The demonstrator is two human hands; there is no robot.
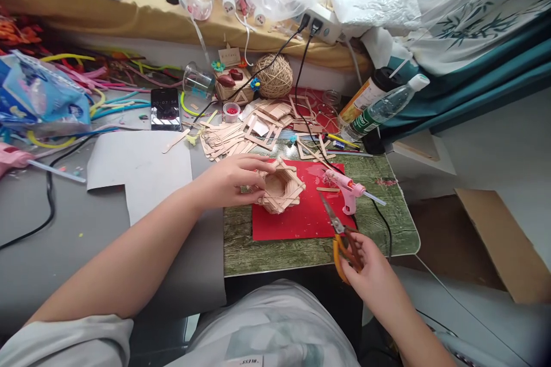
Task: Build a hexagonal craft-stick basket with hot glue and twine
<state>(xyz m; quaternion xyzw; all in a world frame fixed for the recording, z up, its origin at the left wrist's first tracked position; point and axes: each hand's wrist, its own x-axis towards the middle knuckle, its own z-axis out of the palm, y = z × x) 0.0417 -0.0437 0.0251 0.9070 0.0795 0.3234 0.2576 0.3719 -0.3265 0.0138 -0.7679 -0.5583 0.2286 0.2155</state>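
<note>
Grey table [172, 275], green wood-grain mat [241, 255] on it, red sheet [310, 226] on the mat. Left of the red sheet: white paper [144, 155], partly covered by the forearm. Beyond the sheet: heap of craft sticks [224, 140] and stick frames, twine ball [272, 75] behind; black cord [299, 71] drops across the frames, in the way there. Beyond its right corner: clear bottle [371, 117], leaning. Left hand [236, 180] at the sheet's left edge, fingers a bit apart on the stick bowl's rim; can't tell if thumb pinches. Stick bowl [282, 203] sits on the sheet's left part. Right hand [364, 266] off its near right corner, fingers curled round handles of scissors [332, 215], blades over the sheet. Pink glue gun [348, 192] across its right edge, crowding the blades. Loose stick [328, 189] on the sheet, near the blade tip.
</note>
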